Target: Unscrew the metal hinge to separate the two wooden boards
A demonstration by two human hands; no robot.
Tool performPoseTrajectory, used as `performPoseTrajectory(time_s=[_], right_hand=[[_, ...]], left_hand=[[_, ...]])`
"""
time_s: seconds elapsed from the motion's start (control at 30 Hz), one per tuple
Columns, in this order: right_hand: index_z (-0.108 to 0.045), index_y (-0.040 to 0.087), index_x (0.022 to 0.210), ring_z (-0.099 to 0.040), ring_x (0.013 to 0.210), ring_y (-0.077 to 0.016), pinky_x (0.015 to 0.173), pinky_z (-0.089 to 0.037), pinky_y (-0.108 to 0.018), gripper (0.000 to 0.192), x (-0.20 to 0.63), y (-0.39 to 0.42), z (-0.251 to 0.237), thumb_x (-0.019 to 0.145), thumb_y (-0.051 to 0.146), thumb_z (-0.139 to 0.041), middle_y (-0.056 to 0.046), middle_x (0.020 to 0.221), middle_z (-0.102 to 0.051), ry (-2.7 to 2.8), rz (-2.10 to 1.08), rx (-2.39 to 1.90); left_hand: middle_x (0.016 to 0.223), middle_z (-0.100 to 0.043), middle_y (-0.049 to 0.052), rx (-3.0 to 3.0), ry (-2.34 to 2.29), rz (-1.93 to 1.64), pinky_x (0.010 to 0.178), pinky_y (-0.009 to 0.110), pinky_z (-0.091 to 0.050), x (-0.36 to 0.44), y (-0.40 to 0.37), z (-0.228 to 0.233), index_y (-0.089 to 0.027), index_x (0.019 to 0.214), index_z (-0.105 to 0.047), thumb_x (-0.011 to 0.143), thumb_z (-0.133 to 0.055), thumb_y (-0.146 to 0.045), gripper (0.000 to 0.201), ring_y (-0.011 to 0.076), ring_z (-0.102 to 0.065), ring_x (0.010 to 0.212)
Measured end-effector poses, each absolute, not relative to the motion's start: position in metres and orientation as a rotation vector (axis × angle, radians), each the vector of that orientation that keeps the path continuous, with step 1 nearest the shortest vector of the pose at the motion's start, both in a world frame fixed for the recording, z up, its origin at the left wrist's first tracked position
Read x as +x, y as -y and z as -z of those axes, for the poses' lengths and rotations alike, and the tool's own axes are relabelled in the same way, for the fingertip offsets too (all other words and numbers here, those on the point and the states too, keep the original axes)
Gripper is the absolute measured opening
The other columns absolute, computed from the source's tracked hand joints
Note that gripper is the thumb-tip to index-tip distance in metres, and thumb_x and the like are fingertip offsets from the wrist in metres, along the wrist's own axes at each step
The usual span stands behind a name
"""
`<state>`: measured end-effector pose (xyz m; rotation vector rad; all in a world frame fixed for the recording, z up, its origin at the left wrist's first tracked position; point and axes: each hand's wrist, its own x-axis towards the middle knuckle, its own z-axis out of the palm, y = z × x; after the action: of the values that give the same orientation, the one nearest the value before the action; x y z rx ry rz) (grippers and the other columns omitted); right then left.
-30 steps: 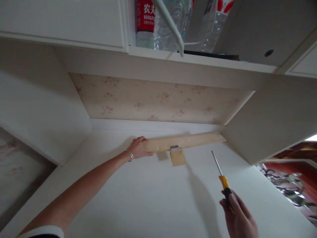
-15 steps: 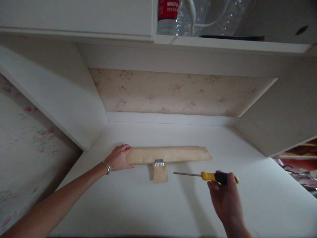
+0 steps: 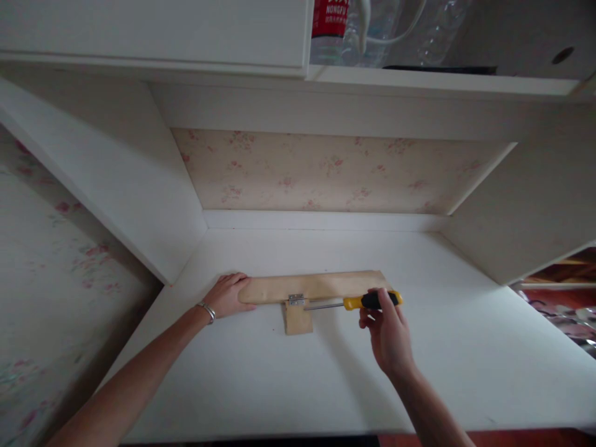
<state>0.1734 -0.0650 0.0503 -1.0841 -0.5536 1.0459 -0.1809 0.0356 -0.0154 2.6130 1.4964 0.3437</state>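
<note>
Screwdriver [image 3: 358, 302] in right hand [image 3: 388, 335], tip at hinge [image 3: 296, 300].

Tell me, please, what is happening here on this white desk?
A person works on a wooden strip that lies on the desk. The left hand presses on its left end. The right hand holds a screwdriver sideways, its tip at the small metal hinge that joins the strip to a small wooden block. Water bottles stand on the shelf above.

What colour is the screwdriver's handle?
Yellow and black, on the screwdriver in the right hand, head view.
</note>
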Motion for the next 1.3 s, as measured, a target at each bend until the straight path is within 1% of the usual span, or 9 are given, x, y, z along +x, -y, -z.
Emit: performPoseTrajectory(time_s=[0.2, 0.27, 0.4, 0.53, 0.63, 0.7, 0.8, 0.93, 1.3], right_hand=[[-0.056, 0.019, 0.093, -0.054, 0.052, -0.0113, 0.043, -0.044, -0.024, 0.026, 0.168, 0.057, -0.058, 0.080, 0.042, -0.056, 0.002, 0.066, -0.056, 0.778, -0.952, -1.085], [-0.055, 0.019, 0.095, -0.056, 0.052, -0.0121, 0.046, -0.047, -0.027, 0.026, 0.164, 0.055, -0.061, 0.082, 0.042, -0.053, 0.000, 0.070, -0.059, 0.872, -0.964, -1.085], [-0.052, 0.021, 0.095, -0.057, 0.050, -0.0104, 0.048, -0.049, -0.028, 0.022, 0.151, 0.050, -0.065, 0.083, 0.040, -0.052, -0.003, 0.090, -0.061, 0.994, -0.989, -1.044], [-0.049, 0.022, 0.095, -0.056, 0.049, -0.0092, 0.046, -0.048, -0.027, 0.021, 0.136, 0.051, -0.061, 0.083, 0.038, -0.052, -0.002, 0.092, -0.060, 1.017, -0.992, -1.015], [-0.048, 0.022, 0.097, -0.057, 0.052, -0.0100, 0.050, -0.049, -0.028, 0.020, 0.129, 0.057, -0.055, 0.084, 0.036, -0.052, -0.002, 0.094, -0.059, 1.018, -1.000, -1.008], [-0.048, 0.023, 0.097, -0.056, 0.053, -0.0101, 0.051, -0.049, -0.028, 0.019, 0.127, 0.061, -0.051, 0.084, 0.036, -0.052, -0.002, 0.094, -0.058, 1.024, -1.000, -1.011], [-0.049, 0.022, 0.097, -0.056, 0.054, -0.0098, 0.051, -0.048, -0.028, 0.021, 0.127, 0.064, -0.049, 0.082, 0.036, -0.054, -0.003, 0.094, -0.058, 1.039, -0.990, -1.019], [-0.049, 0.022, 0.097, -0.055, 0.054, -0.0096, 0.052, -0.048, -0.028, 0.022, 0.126, 0.065, -0.052, 0.082, 0.038, -0.053, -0.002, 0.094, -0.058, 1.048, -1.000, -1.027], [-0.049, 0.022, 0.098, -0.057, 0.056, -0.0124, 0.054, -0.046, -0.028, 0.026, 0.116, 0.063, -0.060, 0.083, 0.043, -0.051, 0.000, 0.078, -0.060, 1.302, -0.973, -1.181]], left_hand=[[0.119, -0.052, 0.009, 2.592, -1.588, -0.582, 0.098, 0.043, -0.030, -0.162, -0.004, 0.011, -0.022, 0.110, -0.058, 0.069, -0.062, -0.049, 0.049, 0.0275, -0.045, 0.111], [0.113, -0.055, 0.008, 2.447, -1.587, -0.733, 0.096, 0.041, -0.033, -0.142, 0.019, 0.009, -0.022, 0.107, -0.058, 0.075, -0.057, -0.046, 0.041, 0.0248, -0.048, 0.107], [0.099, -0.060, 0.006, 1.883, -1.551, -0.824, 0.069, 0.030, -0.047, -0.097, 0.060, 0.018, -0.019, 0.099, -0.059, 0.083, -0.044, -0.045, 0.033, 0.0141, -0.056, 0.069], [0.105, -0.060, 0.010, 1.406, -1.533, -0.870, 0.054, 0.024, -0.045, -0.062, 0.070, 0.037, -0.014, 0.114, -0.050, 0.078, -0.051, -0.044, 0.047, 0.0117, -0.056, 0.063], [0.114, -0.056, 0.011, 1.079, -1.427, -0.895, 0.038, 0.019, -0.037, -0.046, 0.063, 0.044, -0.015, 0.120, -0.043, 0.077, -0.049, -0.039, 0.050, 0.0089, -0.057, 0.057], [0.107, -0.059, 0.008, 0.991, -1.369, -0.915, 0.035, 0.017, -0.034, -0.039, 0.055, 0.046, -0.016, 0.115, -0.046, 0.075, -0.051, -0.037, 0.046, 0.0068, -0.055, 0.051], [0.081, -0.062, 0.002, 1.030, -1.378, -0.904, 0.031, 0.017, -0.029, -0.035, 0.045, 0.047, -0.016, 0.101, -0.054, 0.074, -0.052, -0.039, 0.036, 0.0048, -0.046, 0.039], [0.048, -0.049, -0.004, 1.163, -1.492, -0.818, 0.029, 0.017, -0.024, -0.036, 0.035, 0.052, -0.015, 0.079, -0.057, 0.077, -0.047, -0.048, 0.034, 0.0073, -0.042, 0.032], [0.041, -0.046, -0.004, 1.334, -1.581, -0.748, 0.031, 0.019, -0.026, -0.037, 0.032, 0.053, -0.014, 0.086, -0.057, 0.082, -0.037, -0.053, 0.043, 0.0105, -0.043, 0.030]])
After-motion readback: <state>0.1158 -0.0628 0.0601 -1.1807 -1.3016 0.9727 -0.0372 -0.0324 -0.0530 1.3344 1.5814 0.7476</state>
